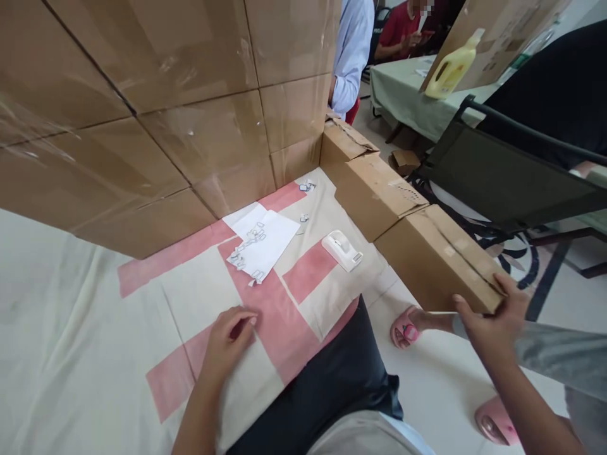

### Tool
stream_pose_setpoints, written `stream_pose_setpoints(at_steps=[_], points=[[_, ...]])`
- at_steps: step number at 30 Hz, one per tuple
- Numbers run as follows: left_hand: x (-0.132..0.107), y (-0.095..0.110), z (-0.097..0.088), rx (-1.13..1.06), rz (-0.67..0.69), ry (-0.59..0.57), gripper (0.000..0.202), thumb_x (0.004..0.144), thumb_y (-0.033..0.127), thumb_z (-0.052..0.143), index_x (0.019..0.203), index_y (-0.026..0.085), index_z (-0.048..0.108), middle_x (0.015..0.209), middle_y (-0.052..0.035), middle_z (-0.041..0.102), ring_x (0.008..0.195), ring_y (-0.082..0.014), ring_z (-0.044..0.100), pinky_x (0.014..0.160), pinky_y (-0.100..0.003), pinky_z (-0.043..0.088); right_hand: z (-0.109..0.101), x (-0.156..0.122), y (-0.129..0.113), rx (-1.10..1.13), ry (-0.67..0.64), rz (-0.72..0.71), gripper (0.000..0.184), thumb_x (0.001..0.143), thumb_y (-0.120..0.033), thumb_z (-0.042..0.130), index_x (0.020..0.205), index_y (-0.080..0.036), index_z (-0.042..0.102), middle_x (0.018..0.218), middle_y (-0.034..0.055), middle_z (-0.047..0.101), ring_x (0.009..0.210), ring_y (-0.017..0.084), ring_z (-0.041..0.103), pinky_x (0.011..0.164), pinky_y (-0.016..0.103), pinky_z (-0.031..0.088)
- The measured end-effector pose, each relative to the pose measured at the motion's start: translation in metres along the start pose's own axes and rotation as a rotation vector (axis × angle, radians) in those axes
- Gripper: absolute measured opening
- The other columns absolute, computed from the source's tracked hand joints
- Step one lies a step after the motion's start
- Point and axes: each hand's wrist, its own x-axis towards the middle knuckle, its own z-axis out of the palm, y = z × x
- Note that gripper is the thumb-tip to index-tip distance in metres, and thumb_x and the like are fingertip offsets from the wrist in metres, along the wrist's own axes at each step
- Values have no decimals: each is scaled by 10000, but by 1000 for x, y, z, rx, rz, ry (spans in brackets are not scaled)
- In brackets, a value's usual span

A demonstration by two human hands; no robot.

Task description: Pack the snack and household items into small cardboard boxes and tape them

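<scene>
So the near cardboard box (pixel 427 259) is sitting at the close end of a row along the right side, and the person's right hand (pixel 497 309) is holding its near end. That grip is pinching the end of the box, thumb on one side and fingers over the top edge. The left hand (pixel 232 338) is hovering or resting over the pink-and-cream cloth (pixel 284 341), can't tell which. Its thumb and forefinger are pressing together at the tips; too small to tell if they're pinching anything.

Two more boxes (pixel 389 193) are lining up behind the near one, and a tall wall of cartons (pixel 213 133) is standing along the back. On the cloth, white paper (pixel 279 237) is lying with small outlined pieces (pixel 256 234) scattered over it, and a white plastic gadget (pixel 341 249) is sitting just to the right. Black fabric (pixel 332 373) is lying along the near edge.

Further out, a dark chair (pixel 474 164) is standing beyond the row, a yellow bottle (pixel 448 71) is sitting on a green-covered counter (pixel 403 107), and somebody in red (pixel 393 31) is sitting behind it.
</scene>
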Motion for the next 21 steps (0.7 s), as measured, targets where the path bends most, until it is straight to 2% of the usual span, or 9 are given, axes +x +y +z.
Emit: stream_pose_setpoints(at_steps=[3,6,8,10,12,14,17,19,21], points=[[6,8,3,-49,-55,88,264,909,488,625,866,248,728,909,-40,756,870,-237,701,838,-376,547,18,14,-14,-18,8,41,742,805,-489,749,1485,-357,482,1347,195,537,1308,461,505,840,568,525],[51,52,16,-144,-95,85,290,905,518,633,855,242,705,880,-37,735,865,-233,694,830,-362,555,29,24,-22,-11,-19,25,726,809,-466,740,1470,-310,481,1343,206,503,1343,441,475,884,531,533],[108,100,38,-292,-116,11,301,892,522,662,941,227,690,1019,-70,733,999,-243,689,935,-376,538,36,26,-22,0,-16,7,755,797,-494,739,1465,-252,484,1347,219,477,1357,451,451,969,555,508],[179,151,72,-432,-171,-76,484,858,516,719,1215,203,626,1332,-159,640,1149,-266,663,973,-396,530,41,26,-18,23,11,6,814,769,-546,751,1464,-211,492,1353,219,452,1349,459,442,1016,599,478],[251,194,113,-453,-214,-109,795,842,522,750,1496,213,421,1602,-225,387,1311,-303,586,996,-419,522,45,24,-14,46,33,13,860,752,-586,759,1470,-193,497,1353,211,433,1337,455,439,1030,627,462],[309,225,155,-451,-279,-95,1065,790,509,810,1612,204,205,1704,-246,135,1496,-356,393,1104,-459,449,46,22,-10,55,32,14,890,749,-613,762,1479,-180,497,1336,203,431,1325,453,433,1037,651,442],[360,246,205,-450,-375,-39,1144,824,515,744,1643,214,4,1726,-228,20,1589,-355,209,1224,-470,316,47,23,-7,48,15,9,923,747,-633,774,1487,-160,493,1316,198,429,1290,449,443,1023,667,436],[374,247,226,-442,-408,-5,1123,833,512,699,1642,231,-28,1732,-199,39,1598,-342,187,1261,-461,260,48,25,-6,32,18,-6,947,749,-645,776,1497,-143,486,1323,210,423,1281,457,445,1010,672,440],[377,243,237,-428,-383,15,1101,834,518,671,1642,255,-30,1735,-165,88,1597,-325,202,1267,-449,257,49,27,-5,15,32,-32,956,765,-652,762,1512,-130,474,1324,227,428,1279,476,443,994,683,444]])
